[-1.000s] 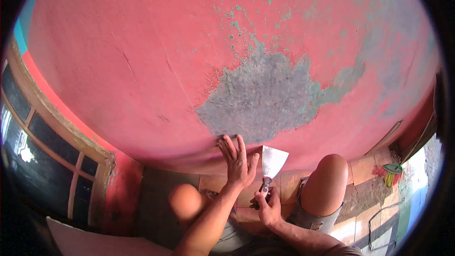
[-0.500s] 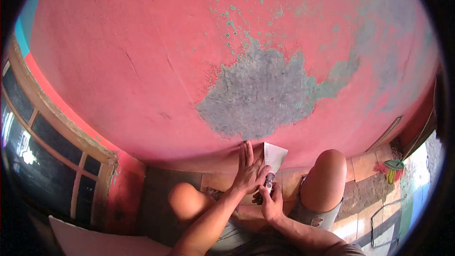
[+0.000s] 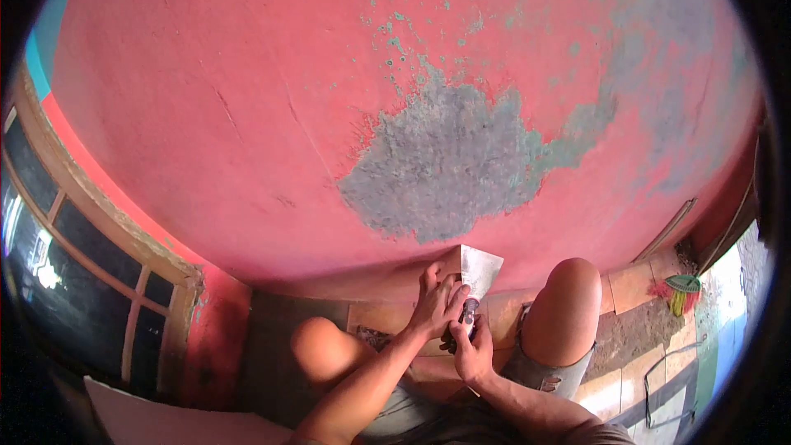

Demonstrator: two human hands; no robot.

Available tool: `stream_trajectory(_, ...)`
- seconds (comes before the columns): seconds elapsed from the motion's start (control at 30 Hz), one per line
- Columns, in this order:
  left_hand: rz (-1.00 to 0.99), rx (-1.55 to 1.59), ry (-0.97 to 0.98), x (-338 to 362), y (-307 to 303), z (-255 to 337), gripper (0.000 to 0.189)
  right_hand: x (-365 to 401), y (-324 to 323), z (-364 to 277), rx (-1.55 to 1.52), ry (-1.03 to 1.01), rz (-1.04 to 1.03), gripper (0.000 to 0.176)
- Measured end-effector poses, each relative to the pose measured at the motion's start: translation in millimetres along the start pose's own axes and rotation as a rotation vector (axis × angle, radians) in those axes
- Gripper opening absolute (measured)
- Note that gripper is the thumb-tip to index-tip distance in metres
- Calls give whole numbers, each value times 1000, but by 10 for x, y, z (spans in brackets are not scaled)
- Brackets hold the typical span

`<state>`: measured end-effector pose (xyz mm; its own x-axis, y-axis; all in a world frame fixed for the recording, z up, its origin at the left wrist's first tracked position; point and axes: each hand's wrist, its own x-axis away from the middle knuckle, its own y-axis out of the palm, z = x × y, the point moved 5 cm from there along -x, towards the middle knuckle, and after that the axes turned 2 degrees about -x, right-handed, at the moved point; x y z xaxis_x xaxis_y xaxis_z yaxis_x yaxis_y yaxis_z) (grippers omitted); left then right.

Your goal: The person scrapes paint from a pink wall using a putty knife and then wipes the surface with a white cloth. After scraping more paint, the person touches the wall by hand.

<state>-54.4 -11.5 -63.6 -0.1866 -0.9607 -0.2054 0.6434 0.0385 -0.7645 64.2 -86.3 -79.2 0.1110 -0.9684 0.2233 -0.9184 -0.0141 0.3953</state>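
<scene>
At the lower centre of the frame, a left knee [image 3: 328, 350] and a right knee [image 3: 567, 313] are flanking two hands. The right hand [image 3: 473, 356] is closing firmly round the handle of the one scraper [image 3: 480, 272], whose blade is pointing up the frame, just below the middle. The left hand [image 3: 435, 306] is bending its fingers loosely beside the blade; whether it is pinching the metal, I cannot tell. Those fingers are lying so near the blade's side that a slip or twist of the handle could nick them. Beyond, the wall [image 3: 247, 173] is showing one large grey patch [image 3: 445, 161] in mid-frame, and its ragged paint edge could be flaking further if a blade corner were catching it. One broom [image 3: 683, 284] is resting at the right, and one window [image 3: 92, 255] is filling the lower left.
</scene>
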Motion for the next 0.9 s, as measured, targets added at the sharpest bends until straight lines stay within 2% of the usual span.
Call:
stream_trajectory(0.03,-41,-13,17,-13,-4,21,46,0,0,-9,10,-2,-2,28)
stream_trajectory(0.13,75,61,-13,1,11,-2,43,-2,9,-32,21,-3,-12,28)
stream_trajectory(0.23,-25,30,27,-33,-38,54,42,-4,16,-24,20,-3,-18,28)
stream_trajectory(0.33,100,149,25,-47,-162,168,41,15,48,-43,32,17,-22,30)
stream_trajectory(0.53,189,305,20,-85,-196,80,38,34,49,34,179,18,-72,33)
stream_trajectory(0.9,210,393,-61,-54,-233,49,37,59,80,-15,245,39,-118,33)
